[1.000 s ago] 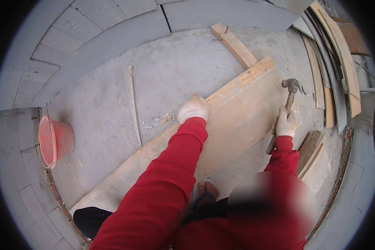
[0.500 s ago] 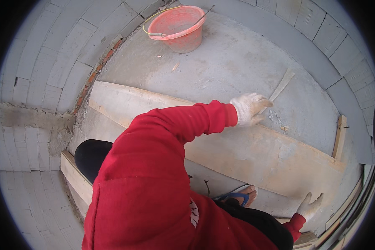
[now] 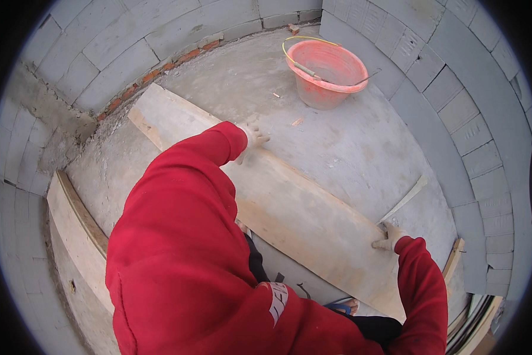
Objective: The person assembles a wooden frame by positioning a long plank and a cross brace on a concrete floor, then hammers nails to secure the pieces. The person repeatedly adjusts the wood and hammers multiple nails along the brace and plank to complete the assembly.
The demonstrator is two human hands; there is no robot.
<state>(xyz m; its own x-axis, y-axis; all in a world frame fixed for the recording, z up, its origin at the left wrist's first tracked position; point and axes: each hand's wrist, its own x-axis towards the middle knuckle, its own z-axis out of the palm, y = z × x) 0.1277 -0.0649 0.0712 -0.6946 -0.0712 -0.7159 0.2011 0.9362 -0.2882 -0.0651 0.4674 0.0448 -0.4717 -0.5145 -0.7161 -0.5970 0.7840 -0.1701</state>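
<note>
A long, pale wooden board (image 3: pixel 301 213) lies slantwise across the concrete floor in front of me. My left hand (image 3: pixel 252 141), in a whitish work glove, is at its far edge, fingers spread and thumb toward the board. Farther right, my gloved right hand (image 3: pixel 389 238) rests at the same edge, thumb on the board's face and fingers apart. Neither hand visibly wraps round the board, though the undersides of the fingers are hidden. Just beyond the right hand, a thin pale strip (image 3: pixel 409 195) lies on the floor, its narrow end close to the fingers.
A red bucket (image 3: pixel 325 94) with a yellow handle stands at the back, a thin rod across its rim. Grey block walls (image 3: pixel 177 35) enclose the floor. Another board (image 3: pixel 71 231) stands at left; a short wood piece (image 3: pixel 453 260) lies at right. My sandalled foot (image 3: pixel 350 306) is near the board.
My left hand has moved left along the board, away from the strip. The right hand has come up from the near right to the board's far edge. The view has shifted.
</note>
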